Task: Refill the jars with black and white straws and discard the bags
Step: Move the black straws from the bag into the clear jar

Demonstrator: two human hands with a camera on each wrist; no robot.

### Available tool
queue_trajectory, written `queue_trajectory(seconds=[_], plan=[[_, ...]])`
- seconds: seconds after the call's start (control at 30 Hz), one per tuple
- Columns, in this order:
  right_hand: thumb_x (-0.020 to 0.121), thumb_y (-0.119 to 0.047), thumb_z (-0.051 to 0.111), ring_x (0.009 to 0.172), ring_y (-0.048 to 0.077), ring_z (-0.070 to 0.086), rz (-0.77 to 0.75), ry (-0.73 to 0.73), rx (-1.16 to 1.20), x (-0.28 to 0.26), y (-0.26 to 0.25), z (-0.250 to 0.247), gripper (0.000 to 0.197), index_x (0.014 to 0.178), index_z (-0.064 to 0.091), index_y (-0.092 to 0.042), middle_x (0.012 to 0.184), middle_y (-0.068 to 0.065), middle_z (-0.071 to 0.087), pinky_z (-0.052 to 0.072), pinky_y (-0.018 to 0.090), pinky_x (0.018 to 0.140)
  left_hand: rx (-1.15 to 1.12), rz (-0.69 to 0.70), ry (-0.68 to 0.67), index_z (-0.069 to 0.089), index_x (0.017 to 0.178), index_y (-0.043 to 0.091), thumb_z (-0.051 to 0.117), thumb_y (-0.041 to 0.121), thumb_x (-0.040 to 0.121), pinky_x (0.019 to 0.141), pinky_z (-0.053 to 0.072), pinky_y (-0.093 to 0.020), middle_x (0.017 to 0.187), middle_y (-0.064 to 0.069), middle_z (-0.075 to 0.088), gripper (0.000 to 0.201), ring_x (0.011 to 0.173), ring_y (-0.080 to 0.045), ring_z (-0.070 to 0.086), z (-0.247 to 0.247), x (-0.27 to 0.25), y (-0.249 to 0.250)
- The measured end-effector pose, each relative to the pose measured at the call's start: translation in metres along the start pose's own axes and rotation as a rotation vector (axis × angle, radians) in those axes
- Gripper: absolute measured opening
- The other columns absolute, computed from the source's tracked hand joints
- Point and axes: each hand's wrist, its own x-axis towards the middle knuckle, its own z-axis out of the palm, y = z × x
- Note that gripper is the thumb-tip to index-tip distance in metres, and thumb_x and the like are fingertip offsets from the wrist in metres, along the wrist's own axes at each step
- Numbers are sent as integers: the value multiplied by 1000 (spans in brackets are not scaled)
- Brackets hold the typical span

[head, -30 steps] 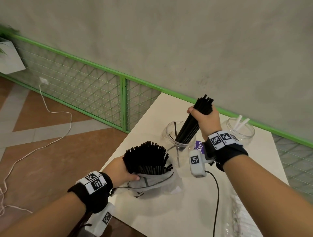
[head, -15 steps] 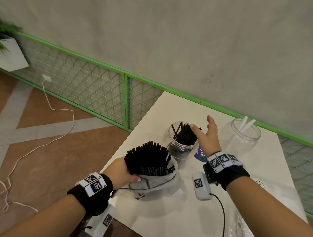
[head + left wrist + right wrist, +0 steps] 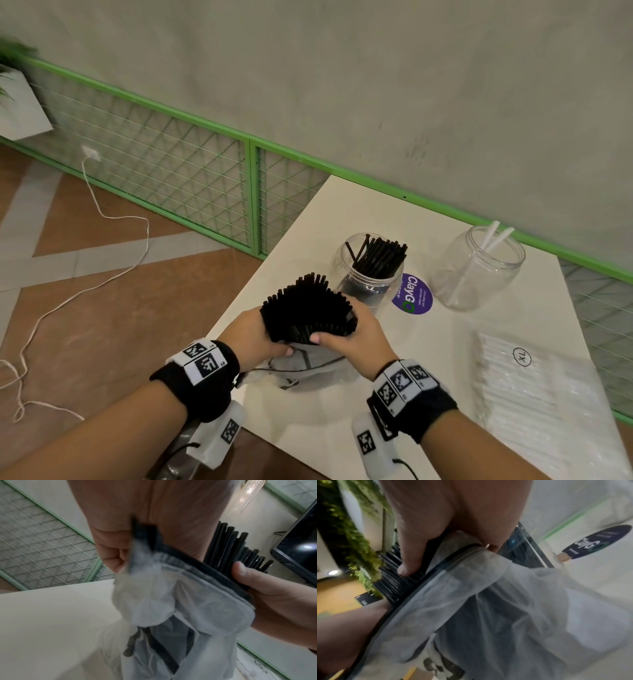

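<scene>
A thick bundle of black straws (image 3: pixel 308 315) stands out of a crumpled clear bag (image 3: pixel 308 363) near the table's left edge. My left hand (image 3: pixel 255 337) grips the bag's rim (image 3: pixel 180 561) and the straws from the left. My right hand (image 3: pixel 352 334) grips the black straws (image 3: pixel 395 582) from the right, thumb across them. Behind stands a clear jar (image 3: pixel 368 270) part-filled with black straws. To its right a second clear jar (image 3: pixel 479 269) holds two white straws (image 3: pixel 493 236).
A flat bag of white straws (image 3: pixel 520 380) marked XL lies at the table's right. A purple round sticker (image 3: pixel 412 294) sits between the jars. The white table (image 3: pixel 342 212) ends at a green mesh railing (image 3: pixel 253 192); a white cord (image 3: pixel 102 219) trails on the floor left.
My right hand dropped a handful of black straws into the left jar, let go, then came back and took hold of the bundle in the bag. The left hand stayed on the bag.
</scene>
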Motion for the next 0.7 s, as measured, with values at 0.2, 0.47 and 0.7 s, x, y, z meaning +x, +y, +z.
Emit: queue_trajectory(seconds=[0.2,0.47,0.7], plan=[[60,-49,78,105,23,56,-57,139,8,3,-10,-1,31,83,61,-38,99,-4,60,47,42,96,-2,17,20,62,113,19,83,27,64,79,48,-30,102,2,67,53,92,-14,61,-2,-2,-1],[76,-13,79,78,13,62,-43,162,252,8,-50,-31,17,77,63,-9,76,1,64,51,31,79,0,34,28,63,112,21,83,29,65,82,49,-30,102,3,68,51,94,-15,61,-2,-3,1],[73,-12,73,84,20,67,-153,262,306,11,-94,-61,5,76,70,-11,80,3,71,54,33,81,8,20,25,62,111,23,82,32,65,85,51,-35,101,4,67,51,94,-14,62,-2,-3,0]])
